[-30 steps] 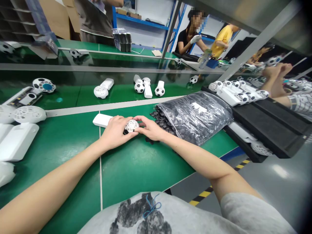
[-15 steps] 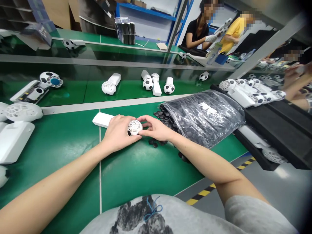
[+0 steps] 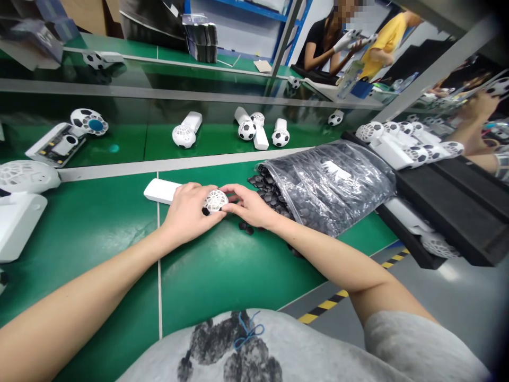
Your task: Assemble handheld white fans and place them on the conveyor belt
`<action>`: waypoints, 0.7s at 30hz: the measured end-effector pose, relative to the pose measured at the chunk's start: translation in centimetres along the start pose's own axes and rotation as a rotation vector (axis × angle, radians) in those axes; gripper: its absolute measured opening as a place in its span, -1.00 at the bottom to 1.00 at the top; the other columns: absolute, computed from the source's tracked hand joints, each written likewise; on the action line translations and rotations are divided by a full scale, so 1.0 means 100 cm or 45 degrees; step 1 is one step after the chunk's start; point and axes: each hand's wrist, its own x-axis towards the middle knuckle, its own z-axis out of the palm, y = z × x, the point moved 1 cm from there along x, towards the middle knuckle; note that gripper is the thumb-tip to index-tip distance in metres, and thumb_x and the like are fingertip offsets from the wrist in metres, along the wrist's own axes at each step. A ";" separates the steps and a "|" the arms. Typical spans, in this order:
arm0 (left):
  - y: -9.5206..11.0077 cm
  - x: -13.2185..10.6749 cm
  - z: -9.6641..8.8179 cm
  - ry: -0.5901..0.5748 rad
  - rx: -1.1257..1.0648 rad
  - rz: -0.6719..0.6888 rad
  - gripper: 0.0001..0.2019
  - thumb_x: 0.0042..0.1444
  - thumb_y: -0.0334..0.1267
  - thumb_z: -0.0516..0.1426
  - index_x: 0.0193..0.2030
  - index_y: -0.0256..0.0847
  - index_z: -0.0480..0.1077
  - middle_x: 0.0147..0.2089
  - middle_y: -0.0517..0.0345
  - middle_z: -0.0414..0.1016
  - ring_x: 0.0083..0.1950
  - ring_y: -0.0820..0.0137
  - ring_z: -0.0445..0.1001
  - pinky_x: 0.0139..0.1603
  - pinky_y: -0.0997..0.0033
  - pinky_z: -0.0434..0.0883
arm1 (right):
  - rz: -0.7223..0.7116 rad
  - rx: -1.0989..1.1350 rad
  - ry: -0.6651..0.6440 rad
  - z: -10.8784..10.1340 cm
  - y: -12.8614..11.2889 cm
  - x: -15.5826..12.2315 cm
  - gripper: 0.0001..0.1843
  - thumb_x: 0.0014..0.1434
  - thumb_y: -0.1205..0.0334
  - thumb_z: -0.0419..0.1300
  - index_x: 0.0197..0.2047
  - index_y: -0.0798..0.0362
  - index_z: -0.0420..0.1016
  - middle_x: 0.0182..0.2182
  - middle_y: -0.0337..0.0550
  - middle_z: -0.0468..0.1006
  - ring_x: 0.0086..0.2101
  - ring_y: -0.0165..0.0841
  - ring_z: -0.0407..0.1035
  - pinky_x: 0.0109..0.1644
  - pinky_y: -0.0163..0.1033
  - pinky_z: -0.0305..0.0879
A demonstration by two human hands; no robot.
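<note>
My left hand (image 3: 190, 210) is wrapped round the ball-shaped head of a white soccer-ball handheld fan (image 3: 215, 201). Its white handle sticks out to the left beyond my knuckles, and its grille faces up. From the right, the bent fingers and thumb of my right hand (image 3: 248, 206) press at the head's edge; whether a small piece sits between them is hidden. Just beyond that hand, black pieces (image 3: 268, 191) spill from the mouth of a clear plastic bag (image 3: 332, 183). A few more loose pieces (image 3: 245, 227) lie below my right wrist.
Several fans (image 3: 187, 130) lie on the green belt (image 3: 133, 146) behind a pale rail (image 3: 111, 170). Large white fans (image 3: 24, 212) stand at left. Black trays (image 3: 449, 196) holding fans are at right. Co-workers (image 3: 318, 45) are at the back.
The view has shifted slightly, and the fans on the belt have moved a little rightward. Both hands keep nearly the same hold on the fan head. At the back, a co-worker's hands have moved.
</note>
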 end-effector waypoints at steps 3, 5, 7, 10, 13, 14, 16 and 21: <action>-0.008 0.003 -0.003 -0.096 -0.095 0.099 -0.47 -0.04 0.04 0.11 0.02 -0.25 0.34 -0.10 -0.02 0.46 -0.04 0.15 0.32 -0.01 0.17 0.22 | 0.036 -0.107 0.020 -0.008 -0.006 -0.005 -0.72 0.10 0.23 0.19 -0.11 0.07 0.32 -0.16 -0.14 0.43 -0.24 -0.40 0.38 -0.15 -0.26 0.33; -0.013 0.003 -0.003 -0.150 -0.153 0.192 -0.42 -0.05 0.07 0.13 0.07 -0.24 0.30 -0.04 -0.02 0.42 0.00 0.16 0.28 0.03 0.17 0.20 | 0.048 -0.374 -0.014 -0.016 -0.013 -0.014 -0.80 0.07 0.21 0.22 -0.23 0.09 0.38 -0.29 -0.18 0.44 -0.32 -0.41 0.35 -0.20 -0.27 0.30; -0.016 0.003 -0.003 -0.142 -0.156 0.234 -0.36 -0.08 0.12 0.14 0.09 -0.24 0.28 0.00 -0.04 0.37 0.05 0.14 0.23 0.08 0.12 0.15 | 0.050 -0.687 -0.101 -0.021 -0.020 -0.026 -0.81 0.03 0.19 0.27 -0.31 0.11 0.43 -0.38 -0.18 0.42 -0.35 -0.39 0.31 -0.24 -0.28 0.27; -0.015 0.002 -0.002 -0.064 -0.094 0.178 -0.33 -0.12 0.17 0.15 0.07 -0.23 0.31 -0.02 -0.06 0.34 0.04 0.10 0.20 0.08 0.07 0.13 | 0.007 -1.031 -0.271 -0.018 -0.029 -0.041 -0.85 0.09 0.21 0.23 -0.30 0.12 0.47 -0.38 -0.12 0.45 -0.29 -0.32 0.29 -0.19 -0.24 0.24; -0.014 0.001 -0.005 -0.102 -0.078 0.138 -0.40 -0.08 0.09 0.15 0.09 -0.17 0.31 -0.05 -0.03 0.35 0.02 0.11 0.21 0.07 0.05 0.15 | -0.068 -1.368 -0.408 -0.004 -0.036 -0.049 -0.82 0.21 0.32 0.05 -0.30 0.16 0.47 -0.36 -0.03 0.45 -0.28 -0.27 0.28 -0.18 -0.19 0.21; -0.015 0.000 -0.007 -0.148 -0.107 0.141 -0.41 -0.07 0.05 0.16 0.11 -0.14 0.29 -0.01 -0.01 0.35 0.05 0.12 0.20 0.09 0.05 0.14 | -0.080 -1.466 -0.442 0.001 -0.038 -0.050 -0.79 0.22 0.38 0.00 -0.30 0.18 0.46 -0.36 0.00 0.45 -0.30 -0.26 0.28 -0.20 -0.18 0.21; -0.016 -0.001 -0.010 -0.249 -0.205 0.145 -0.40 -0.05 -0.04 0.16 0.16 -0.13 0.22 0.09 0.02 0.31 0.13 0.14 0.16 0.14 0.06 0.12 | -0.085 -1.587 -0.471 0.007 -0.040 -0.051 -0.76 0.20 0.47 -0.06 -0.27 0.22 0.44 -0.36 0.04 0.43 -0.32 -0.23 0.28 -0.24 -0.16 0.22; -0.016 -0.003 -0.011 -0.298 -0.350 0.150 -0.44 -0.08 -0.17 0.13 0.13 -0.17 0.21 0.15 0.03 0.25 0.24 0.17 0.04 0.22 0.09 0.09 | -0.040 -1.298 -0.289 0.000 -0.037 -0.044 -0.74 0.17 0.50 -0.03 -0.13 0.18 0.40 -0.27 0.00 0.43 -0.23 -0.26 0.29 -0.20 -0.20 0.26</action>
